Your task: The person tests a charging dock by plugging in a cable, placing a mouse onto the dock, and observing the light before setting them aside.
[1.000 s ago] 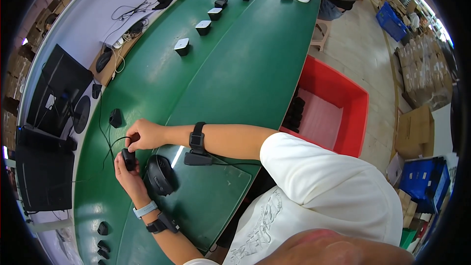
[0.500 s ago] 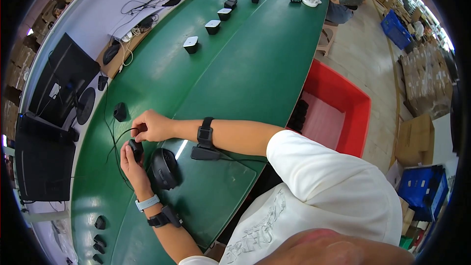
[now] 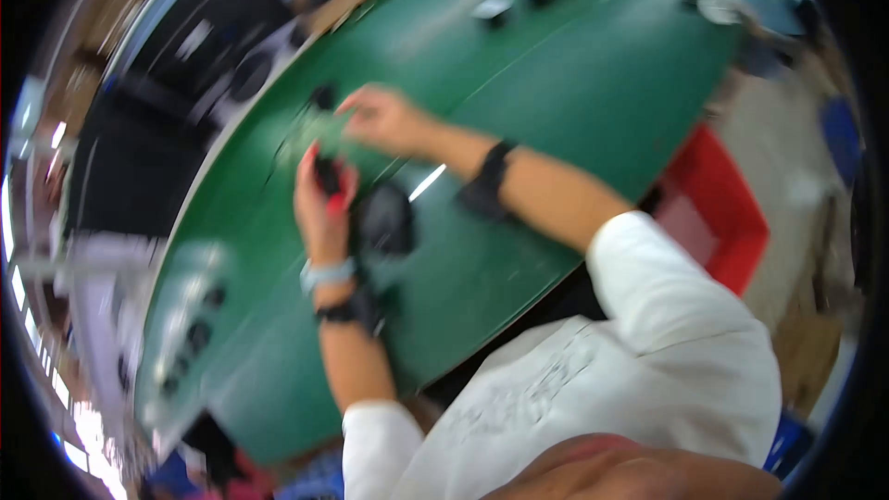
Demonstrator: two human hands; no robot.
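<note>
Between the hands, left hand (image 3: 319,208) grips a small black part (image 3: 326,174), apparently steadying it; right hand (image 3: 384,118) blurred, grip indeterminable.

Green tabletop (image 3: 556,111) all the way across, plain and unpatterned. The left hand (image 3: 319,208) grips a small black part (image 3: 326,174), with a rounded black piece (image 3: 384,220) beside it. Pale blue band (image 3: 326,273) and black strap (image 3: 344,310) on that wrist. White sleeves (image 3: 685,343); bright red bin (image 3: 727,213) on the right.
</note>
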